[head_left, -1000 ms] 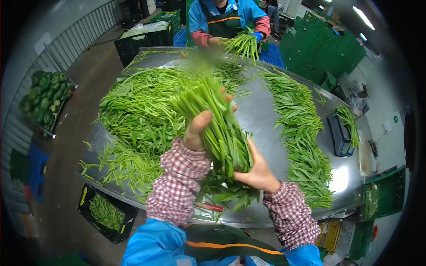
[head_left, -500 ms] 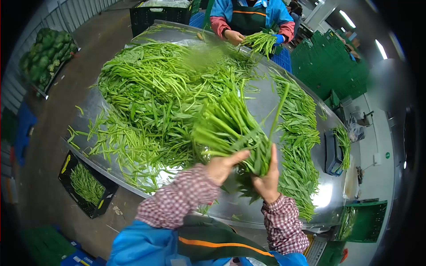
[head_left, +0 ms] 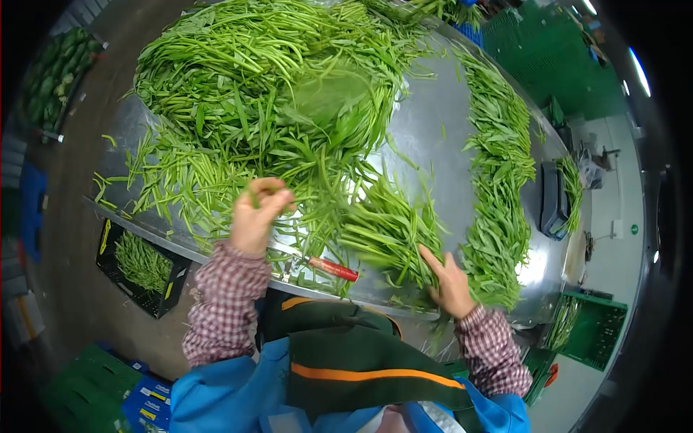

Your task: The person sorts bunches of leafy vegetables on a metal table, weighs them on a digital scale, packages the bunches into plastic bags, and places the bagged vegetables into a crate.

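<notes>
The right hand (head_left: 449, 285) grips the bunch (head_left: 390, 229) at the table's (head_left: 429, 130) near side, maybe to keep its stems together, while the left hand (head_left: 253, 220) curls, but I can't tell around what.

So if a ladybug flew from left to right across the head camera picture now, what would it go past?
Black crate on the floor → left hand → red handle → right hand → dark bin on the table's far right.
</notes>
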`<state>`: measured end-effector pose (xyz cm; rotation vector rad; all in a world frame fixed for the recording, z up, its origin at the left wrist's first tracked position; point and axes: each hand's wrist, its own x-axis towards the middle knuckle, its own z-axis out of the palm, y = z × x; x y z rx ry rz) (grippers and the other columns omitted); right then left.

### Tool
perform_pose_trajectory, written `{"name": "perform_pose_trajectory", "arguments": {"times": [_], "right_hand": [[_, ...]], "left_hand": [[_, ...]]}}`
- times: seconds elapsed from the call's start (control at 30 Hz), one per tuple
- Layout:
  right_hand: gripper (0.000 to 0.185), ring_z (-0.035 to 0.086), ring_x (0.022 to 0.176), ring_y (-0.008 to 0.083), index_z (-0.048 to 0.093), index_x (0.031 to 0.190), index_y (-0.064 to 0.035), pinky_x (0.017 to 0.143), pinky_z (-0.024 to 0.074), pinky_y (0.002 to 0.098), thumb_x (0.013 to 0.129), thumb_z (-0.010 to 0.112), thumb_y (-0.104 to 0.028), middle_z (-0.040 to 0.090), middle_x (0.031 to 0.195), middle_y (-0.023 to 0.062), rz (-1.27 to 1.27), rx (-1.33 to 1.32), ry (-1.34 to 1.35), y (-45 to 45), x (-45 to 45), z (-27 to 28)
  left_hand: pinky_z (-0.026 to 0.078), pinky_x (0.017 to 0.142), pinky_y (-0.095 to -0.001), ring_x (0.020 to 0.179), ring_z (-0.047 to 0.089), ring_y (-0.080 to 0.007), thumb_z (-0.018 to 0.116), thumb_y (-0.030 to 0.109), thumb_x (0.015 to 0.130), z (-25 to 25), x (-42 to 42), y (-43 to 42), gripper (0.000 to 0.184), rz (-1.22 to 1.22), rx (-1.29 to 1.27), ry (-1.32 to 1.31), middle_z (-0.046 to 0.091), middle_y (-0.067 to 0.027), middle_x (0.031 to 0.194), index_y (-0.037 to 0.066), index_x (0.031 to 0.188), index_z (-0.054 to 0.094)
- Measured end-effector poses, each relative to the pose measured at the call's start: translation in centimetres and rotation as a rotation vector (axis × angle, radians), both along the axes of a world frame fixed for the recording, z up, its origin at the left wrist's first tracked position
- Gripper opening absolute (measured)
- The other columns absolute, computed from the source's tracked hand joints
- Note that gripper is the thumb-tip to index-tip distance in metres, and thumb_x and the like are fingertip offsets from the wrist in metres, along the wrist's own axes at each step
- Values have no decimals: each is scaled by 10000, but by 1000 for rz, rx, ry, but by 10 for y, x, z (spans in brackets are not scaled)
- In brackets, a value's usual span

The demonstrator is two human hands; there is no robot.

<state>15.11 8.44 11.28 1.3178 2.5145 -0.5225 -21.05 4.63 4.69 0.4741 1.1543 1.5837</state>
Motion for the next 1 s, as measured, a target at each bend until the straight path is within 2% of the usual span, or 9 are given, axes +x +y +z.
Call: {"name": "perform_pose_trajectory", "arguments": {"times": [0.13, 0.2, 0.27, 0.47, 0.57, 0.67, 0.8, 0.87, 1.0], "right_hand": [[906, 531, 644, 312, 290, 1372, -244, 554, 444, 407, 583, 643, 25, 465, 824, 156, 4, -68, -33, 15, -4, 21], [916, 533, 642, 300, 299, 1372, -211, 546, 441, 401, 558, 640, 34, 477, 837, 150, 35, -29, 61, 15, -10, 59], [923, 531, 643, 294, 307, 1370, -195, 546, 441, 393, 542, 644, 32, 489, 858, 145, 110, 48, 20, 16, -10, 87], [909, 534, 699, 320, 444, 1295, -180, 599, 451, 391, 439, 625, 65, 529, 894, 173, 204, 376, 13, 12, 2, 151], [921, 544, 721, 325, 459, 1283, -183, 599, 456, 385, 414, 640, 63, 539, 916, 183, 200, 424, 12, 10, 2, 156], [914, 559, 759, 330, 457, 1280, -172, 618, 469, 386, 416, 650, 61, 541, 977, 193, 203, 436, 72, 12, -5, 149], [859, 578, 838, 341, 454, 1267, -136, 668, 490, 379, 458, 686, 39, 523, 1100, 203, 144, 421, 171, 15, -2, 148], [765, 581, 882, 345, 462, 1244, -103, 702, 492, 377, 529, 718, -6, 513, 1137, 199, 142, 428, 206, 11, 13, 152], [718, 578, 893, 359, 451, 1210, -116, 698, 487, 393, 548, 699, 7, 522, 1116, 217, 222, 461, 256, 9, 35, 151]], "left_hand": [[527, 726, -287, 869, 586, -185, 651, 59, 778, -6, 44, 12, 424, -327, 28, 51, 554, -134, 1044, 10, 1154, 460], [497, 770, -284, 979, 536, -185, 677, 34, 751, -1, 65, 9, 606, -389, 42, 490, 518, -113, 1098, 15, 1265, 356], [485, 785, -279, 1052, 491, -198, 683, 0, 729, 12, 82, 13, 732, -469, -24, 220, 472, -133, 1188, 30, 1329, 265], [485, 549, -221, 628, 586, -126, 571, 31, 826, -5, 18, 29, 84, 42, 23, -30, 638, -84, 854, 24, 899, 612], [481, 594, -229, 695, 585, -141, 591, 29, 811, 52, 31, 36, 62, -148, 288, 183, 630, -72, 862, 49, 859, 624], [439, 791, -344, 937, 540, -215, 780, 182, 637, 104, 88, 42, 349, -235, 612, 1035, 614, -78, 945, 88, 952, 664], [469, 764, -308, 865, 581, -167, 661, 73, 759, 73, 82, 47, 294, -365, 586, 506, 639, -67, 872, 67, 1049, 616], [504, 715, -276, 796, 593, -128, 655, 43, 770, 80, 41, 39, 228, -182, 188, 140, 660, -72, 786, 12, 995, 631], [500, 776, -285, 986, 553, -180, 683, 29, 733, 70, 18, 42, 522, -308, 187, 166, 558, -124, 1123, 29, 1209, 466]]}}
